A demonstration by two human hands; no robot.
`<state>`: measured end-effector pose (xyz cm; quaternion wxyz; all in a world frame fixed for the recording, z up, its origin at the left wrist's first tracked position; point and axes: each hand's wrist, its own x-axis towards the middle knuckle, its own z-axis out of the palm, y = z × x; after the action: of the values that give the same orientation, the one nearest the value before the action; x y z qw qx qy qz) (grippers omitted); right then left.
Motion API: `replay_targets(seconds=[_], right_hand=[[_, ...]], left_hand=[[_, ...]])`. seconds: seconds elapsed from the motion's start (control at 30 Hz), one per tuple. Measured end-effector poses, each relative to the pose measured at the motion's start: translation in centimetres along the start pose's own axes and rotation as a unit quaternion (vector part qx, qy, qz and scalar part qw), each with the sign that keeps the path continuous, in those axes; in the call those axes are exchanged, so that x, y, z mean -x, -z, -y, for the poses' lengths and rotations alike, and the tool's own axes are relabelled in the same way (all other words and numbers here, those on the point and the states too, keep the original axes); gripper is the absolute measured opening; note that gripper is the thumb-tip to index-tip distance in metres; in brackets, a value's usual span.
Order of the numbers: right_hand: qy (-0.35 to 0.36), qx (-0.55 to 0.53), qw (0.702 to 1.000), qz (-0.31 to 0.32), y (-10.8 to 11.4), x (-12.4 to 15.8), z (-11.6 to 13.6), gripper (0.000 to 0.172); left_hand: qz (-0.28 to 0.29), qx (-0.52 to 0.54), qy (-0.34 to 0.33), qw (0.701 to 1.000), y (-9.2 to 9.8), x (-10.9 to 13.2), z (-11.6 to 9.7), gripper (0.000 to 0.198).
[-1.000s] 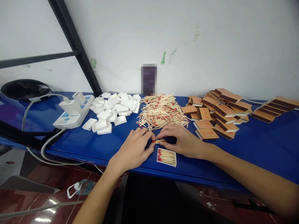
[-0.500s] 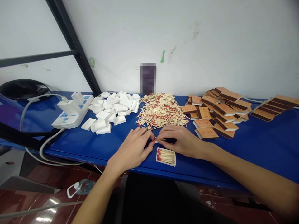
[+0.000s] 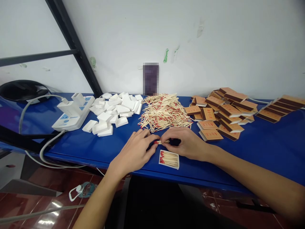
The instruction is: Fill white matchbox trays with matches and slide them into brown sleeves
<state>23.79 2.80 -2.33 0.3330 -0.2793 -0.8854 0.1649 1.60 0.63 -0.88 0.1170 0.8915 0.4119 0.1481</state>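
My left hand (image 3: 134,151) and my right hand (image 3: 184,143) meet over the blue table (image 3: 262,152), fingers pinched on a small bundle of red-tipped matches (image 3: 160,142) held between them. Just below the hands lies an open white tray of matches (image 3: 169,159), heads to the left. Behind the hands spreads a big loose pile of matches (image 3: 164,112).
A heap of empty white trays (image 3: 114,111) lies to the left, beside a white power strip (image 3: 71,113) with grey cables. Orange matchbox sleeves (image 3: 221,111) are piled at the right, with more (image 3: 281,108) further right. A blurred dark object (image 3: 151,79) leans on the wall.
The hands have stayed nearly in place; the fingers shifted slightly, squaring up the small bundle of matches between them.
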Motion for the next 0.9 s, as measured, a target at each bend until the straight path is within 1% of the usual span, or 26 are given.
replay_targets(seconds=[0.13,0.37,0.43,0.53,0.63,0.77,0.9], right_hand=[[-0.009,0.008,1.000,0.000,0.1,-0.1,0.2,0.011],[-0.014,0.026,0.999,0.018,0.3,-0.3,0.2,0.013],[-0.013,0.023,1.000,0.013,0.3,-0.4,0.2,0.012],[-0.007,0.023,1.000,0.009,0.4,-0.3,0.2,0.012],[0.006,0.038,0.999,0.010,0.8,-0.2,0.1,0.013],[0.013,0.051,0.998,0.016,1.1,0.0,-0.1,0.016],[0.013,0.044,0.999,0.025,1.2,0.1,-0.1,0.016]], left_hand=[[-0.007,0.006,0.000,1.000,0.0,-0.1,0.0,0.021],[-0.016,0.017,0.005,1.000,0.0,-0.1,-0.1,0.016],[-0.026,0.026,0.003,0.999,0.0,0.0,-0.2,0.015],[-0.052,0.050,0.005,0.997,0.4,0.1,-0.6,0.019],[-0.056,0.069,-0.028,0.996,0.9,0.4,-0.9,0.021],[-0.027,0.087,-0.096,0.991,1.3,0.7,-1.1,0.026],[-0.005,0.097,-0.108,0.989,1.2,0.8,-1.0,0.032]])
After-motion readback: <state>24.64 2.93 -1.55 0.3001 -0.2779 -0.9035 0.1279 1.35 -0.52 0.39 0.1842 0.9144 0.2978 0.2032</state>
